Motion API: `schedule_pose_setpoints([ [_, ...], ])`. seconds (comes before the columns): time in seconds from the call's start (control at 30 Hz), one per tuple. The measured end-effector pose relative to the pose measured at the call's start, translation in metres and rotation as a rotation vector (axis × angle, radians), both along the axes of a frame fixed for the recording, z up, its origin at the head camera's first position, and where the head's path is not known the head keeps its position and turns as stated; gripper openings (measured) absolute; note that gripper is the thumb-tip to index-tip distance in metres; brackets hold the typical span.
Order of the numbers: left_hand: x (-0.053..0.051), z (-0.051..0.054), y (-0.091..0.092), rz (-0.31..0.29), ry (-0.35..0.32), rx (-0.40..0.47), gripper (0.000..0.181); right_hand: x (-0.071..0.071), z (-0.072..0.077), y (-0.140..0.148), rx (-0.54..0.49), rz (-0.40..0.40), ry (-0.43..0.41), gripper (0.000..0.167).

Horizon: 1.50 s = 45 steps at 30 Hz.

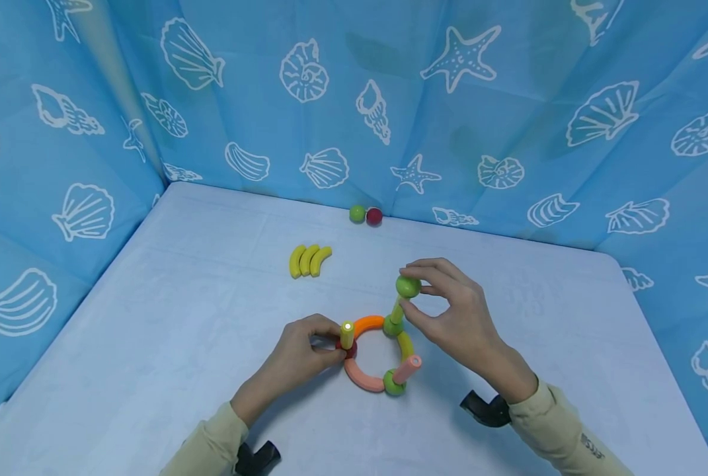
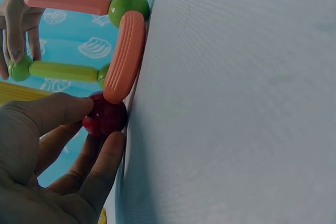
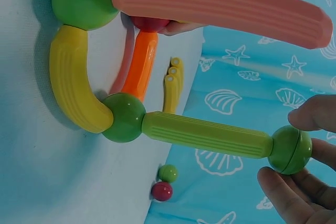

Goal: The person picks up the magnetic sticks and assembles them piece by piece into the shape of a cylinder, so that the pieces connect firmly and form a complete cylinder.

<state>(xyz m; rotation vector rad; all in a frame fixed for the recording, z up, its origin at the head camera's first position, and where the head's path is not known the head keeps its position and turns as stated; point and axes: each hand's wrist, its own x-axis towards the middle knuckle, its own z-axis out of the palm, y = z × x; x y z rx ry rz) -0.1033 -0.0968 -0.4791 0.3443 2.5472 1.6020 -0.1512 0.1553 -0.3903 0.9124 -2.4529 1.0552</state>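
Observation:
A ring of curved pieces, orange (image 1: 368, 324), yellow (image 1: 406, 346) and pink (image 1: 363, 377), joined by balls, lies on the table. My left hand (image 1: 299, 350) pinches the red ball (image 2: 105, 115) at the ring's left, from which a yellow rod (image 1: 346, 336) stands up. At the ring's back, a light green rod (image 3: 207, 134) rises from a green ball (image 3: 124, 117). On its top end sits another green ball (image 1: 408, 286), pinched between the thumb and fingers of my right hand (image 1: 462, 316). A pink rod (image 1: 407, 369) rises from the front green ball (image 1: 394, 383).
Several curved yellow pieces (image 1: 310, 261) lie side by side behind the ring, to the left. A loose green ball (image 1: 357, 213) and a red ball (image 1: 374, 216) rest at the table's back edge, by the blue curtain (image 1: 342, 99).

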Motion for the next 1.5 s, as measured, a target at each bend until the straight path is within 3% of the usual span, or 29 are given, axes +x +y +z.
schedule_pose_setpoints([
  [0.87,0.001,0.001,0.000,-0.004,-0.019,0.011,0.022,0.002,0.003,0.018,-0.032,-0.034,0.013,0.049],
  [1.5,0.000,0.000,0.000,-0.008,-0.010,0.013,0.022,-0.021,-0.014,0.035,-0.070,-0.133,0.024,0.037],
])
